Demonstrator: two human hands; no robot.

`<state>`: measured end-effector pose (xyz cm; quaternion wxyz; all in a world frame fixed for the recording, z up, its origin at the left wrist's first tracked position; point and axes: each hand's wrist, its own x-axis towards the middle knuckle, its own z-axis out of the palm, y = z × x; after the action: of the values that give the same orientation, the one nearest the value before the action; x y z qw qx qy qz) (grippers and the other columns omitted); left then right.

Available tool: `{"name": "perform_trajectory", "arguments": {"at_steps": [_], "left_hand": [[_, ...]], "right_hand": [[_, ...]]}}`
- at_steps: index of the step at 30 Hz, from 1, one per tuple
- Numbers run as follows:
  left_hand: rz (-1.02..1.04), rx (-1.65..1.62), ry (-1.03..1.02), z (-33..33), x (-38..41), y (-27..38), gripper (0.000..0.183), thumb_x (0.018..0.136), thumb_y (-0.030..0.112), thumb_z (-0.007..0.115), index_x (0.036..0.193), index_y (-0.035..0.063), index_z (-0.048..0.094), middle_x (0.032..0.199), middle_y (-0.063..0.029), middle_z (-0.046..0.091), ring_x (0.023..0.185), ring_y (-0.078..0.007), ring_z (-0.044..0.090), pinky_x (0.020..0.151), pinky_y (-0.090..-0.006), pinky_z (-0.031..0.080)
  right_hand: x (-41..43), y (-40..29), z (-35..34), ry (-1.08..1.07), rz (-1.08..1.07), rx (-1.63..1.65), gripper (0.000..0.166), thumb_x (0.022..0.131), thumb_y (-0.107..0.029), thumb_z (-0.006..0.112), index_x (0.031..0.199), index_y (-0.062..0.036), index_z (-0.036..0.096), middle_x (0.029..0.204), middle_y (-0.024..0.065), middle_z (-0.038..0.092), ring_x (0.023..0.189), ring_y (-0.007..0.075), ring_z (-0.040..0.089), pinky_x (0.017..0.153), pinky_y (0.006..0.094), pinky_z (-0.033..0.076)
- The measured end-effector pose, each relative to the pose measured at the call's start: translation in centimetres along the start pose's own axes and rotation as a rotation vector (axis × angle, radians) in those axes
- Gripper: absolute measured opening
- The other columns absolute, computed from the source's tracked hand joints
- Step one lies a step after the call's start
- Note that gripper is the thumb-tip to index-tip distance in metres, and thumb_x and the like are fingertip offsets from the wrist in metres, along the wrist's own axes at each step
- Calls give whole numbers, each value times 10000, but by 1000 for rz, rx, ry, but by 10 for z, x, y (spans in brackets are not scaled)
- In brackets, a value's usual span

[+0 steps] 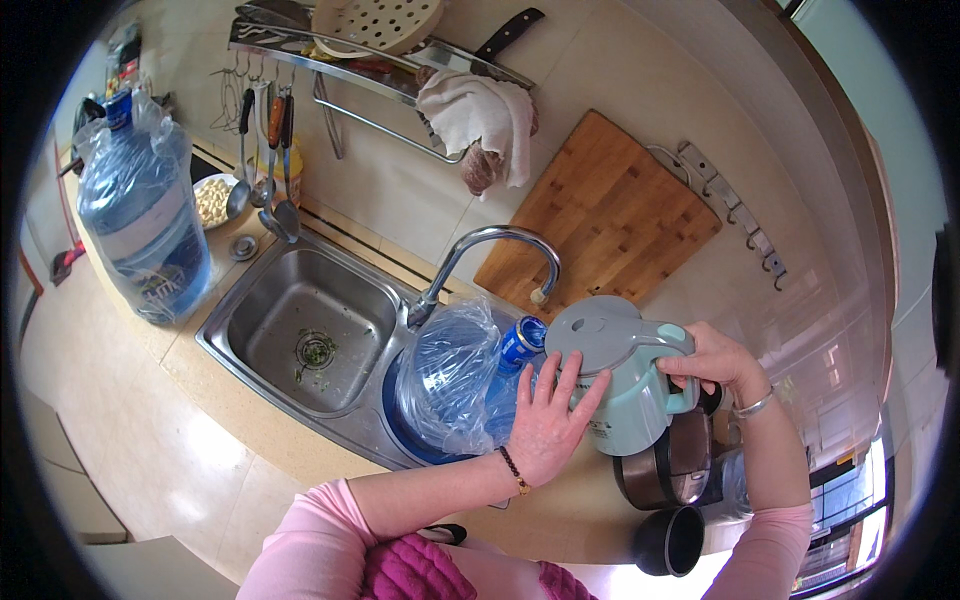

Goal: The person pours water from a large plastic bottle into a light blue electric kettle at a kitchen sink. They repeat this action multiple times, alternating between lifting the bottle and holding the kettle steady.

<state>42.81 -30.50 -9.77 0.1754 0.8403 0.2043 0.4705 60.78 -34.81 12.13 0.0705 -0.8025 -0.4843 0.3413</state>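
Note:
A pale green electric kettle (630,405) with a grey lid (592,330) is held tilted over the counter. My right hand (712,360) is wrapped round its handle. The fingers of my left hand (555,420) are spread before the kettle's near side; whether they press on it is hard to tell. A large blue plastic water bottle (457,382), partly in clear wrap, leans in the right-hand sink basin. Its blue-sleeved neck (521,345) points up beside the kettle's lid. My left hand hides part of the bottle's shoulder and the kettle's lower side.
A chrome faucet (487,232) arches behind the bottle. The left steel basin (315,330) holds green scraps at its drain. Another wrapped water bottle (142,217) stands left. A wooden cutting board (600,217) leans on the wall. A black cup (671,540) and a dark brown appliance (660,465) sit right.

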Motion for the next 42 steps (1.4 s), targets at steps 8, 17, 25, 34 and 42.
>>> {"name": "perform_trajectory", "arguments": {"at_steps": [8,17,25,34,42], "left_hand": [[-4,4,5,0,1,1,858,672,183,774,1445,161,402,1435,-218,350,1291,-414,367,1035,-587,307],[-14,-9,16,1,-1,2,846,683,182,775,1442,161,404,1442,-217,343,1298,-415,362,1039,-585,304],[-16,-2,16,2,-1,2,854,681,177,773,1448,160,396,1444,-214,340,1292,-410,364,1037,-578,309],[-18,-12,9,1,0,2,854,681,174,769,1449,158,395,1445,-213,338,1293,-410,362,1035,-576,313],[-19,-20,9,1,0,2,852,685,173,766,1450,153,392,1450,-218,332,1297,-417,356,1041,-575,307]], "right_hand": [[1,1,-2,-3,19,-4,305,831,-359,715,847,-63,641,615,-23,567,422,48,462,368,198,340],[4,-1,-4,-8,24,-14,324,814,-360,743,821,-55,635,612,-6,590,412,51,476,345,199,340],[4,-6,-5,-5,36,-37,322,805,-342,755,821,-44,633,613,3,602,408,52,477,337,198,340],[5,-6,-6,-14,45,-26,321,800,-342,761,825,-50,632,611,0,595,410,52,473,339,199,334],[5,-9,-6,-4,61,-25,330,794,-349,771,841,-54,632,616,-2,594,408,51,465,337,201,328]]}}
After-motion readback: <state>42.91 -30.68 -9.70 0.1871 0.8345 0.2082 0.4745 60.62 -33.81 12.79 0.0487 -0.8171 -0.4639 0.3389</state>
